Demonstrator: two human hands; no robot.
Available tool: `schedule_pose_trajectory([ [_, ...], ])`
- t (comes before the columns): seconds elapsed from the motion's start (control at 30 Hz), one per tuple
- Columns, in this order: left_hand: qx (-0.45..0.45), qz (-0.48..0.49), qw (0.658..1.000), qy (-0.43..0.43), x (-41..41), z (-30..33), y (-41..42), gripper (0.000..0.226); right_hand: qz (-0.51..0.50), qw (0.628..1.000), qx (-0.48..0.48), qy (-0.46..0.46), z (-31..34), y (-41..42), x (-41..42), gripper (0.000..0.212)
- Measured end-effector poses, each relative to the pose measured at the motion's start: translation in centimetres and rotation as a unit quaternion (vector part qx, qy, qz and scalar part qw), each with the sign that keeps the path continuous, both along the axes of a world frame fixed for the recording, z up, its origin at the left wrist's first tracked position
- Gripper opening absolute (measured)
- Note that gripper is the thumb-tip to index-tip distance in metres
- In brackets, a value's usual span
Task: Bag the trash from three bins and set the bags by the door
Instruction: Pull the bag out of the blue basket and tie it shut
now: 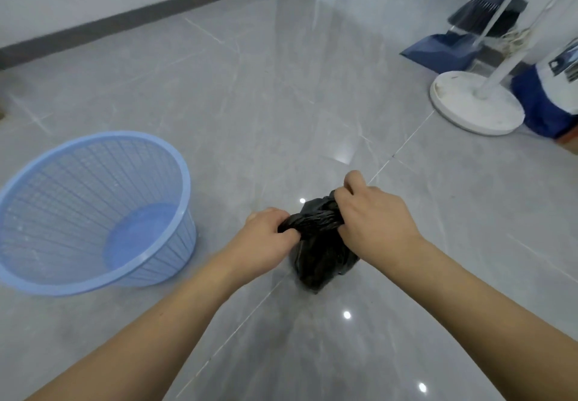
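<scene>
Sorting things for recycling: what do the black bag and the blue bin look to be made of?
Black bag: thin plastic film, slightly glossy; it crumples and twists between both hands. Blue bin: rigid moulded plastic, it seems, with slotted lattice walls, a smooth rim and a solid base.

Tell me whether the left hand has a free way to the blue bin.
Probably not yet: the floor between is bare, but the left hand grips the black bag, as does the right hand; blue bin.
</scene>
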State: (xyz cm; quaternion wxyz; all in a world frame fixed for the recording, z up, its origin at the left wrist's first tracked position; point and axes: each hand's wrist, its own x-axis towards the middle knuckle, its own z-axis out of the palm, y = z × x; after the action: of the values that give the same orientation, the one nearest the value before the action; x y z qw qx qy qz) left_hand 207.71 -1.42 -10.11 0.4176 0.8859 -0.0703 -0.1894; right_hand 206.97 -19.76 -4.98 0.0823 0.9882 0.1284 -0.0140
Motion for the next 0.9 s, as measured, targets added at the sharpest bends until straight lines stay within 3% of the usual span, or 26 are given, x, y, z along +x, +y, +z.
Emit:
schedule_pose_trajectory([
  [0.07, -0.014, 0.016, 0.999, -0.025, -0.2, 0.4, -0.2, 0.024, 0.021, 0.997, 0.039, -0.064, -0.9, -0.9, -0.6, 0.014],
  [0.13, -0.055, 0.068, 0.996, -0.026, -0.4, 1.2, -0.5, 0.018, 0.02, 0.995, 0.078, -0.066, -1.9, -1.8, -1.3, 0.012],
  [0.23, -0.122, 0.125, 0.984, 0.018, -0.7, 1.5, -1.3, 0.017, 0.032, 0.992, 0.114, -0.037, -3.6, -2.7, -2.4, 0.009],
  [0.47, -0.238, 0.151, 0.953, 0.108, -0.1, 0.4, -4.5, 0.017, 0.068, 0.978, 0.151, -0.124, -5.1, -3.0, -3.7, 0.024],
  [0.67, -0.181, 0.124, 0.958, 0.182, 1.0, 1.2, -6.4, 0.014, 0.078, 0.958, 0.199, -0.19, -4.4, -3.7, -3.5, 0.033],
  [0.77, -0.175, 0.133, 0.95, 0.222, 0.9, 1.8, -6.5, 0.01, 0.12, 0.955, 0.204, -0.177, -3.9, -3.9, -3.5, 0.034],
  [0.9, -0.227, 0.123, 0.932, 0.253, 0.1, 1.4, -5.3, 0.039, 0.061, 0.97, 0.212, -0.101, -3.3, -4.3, -3.3, 0.027],
])
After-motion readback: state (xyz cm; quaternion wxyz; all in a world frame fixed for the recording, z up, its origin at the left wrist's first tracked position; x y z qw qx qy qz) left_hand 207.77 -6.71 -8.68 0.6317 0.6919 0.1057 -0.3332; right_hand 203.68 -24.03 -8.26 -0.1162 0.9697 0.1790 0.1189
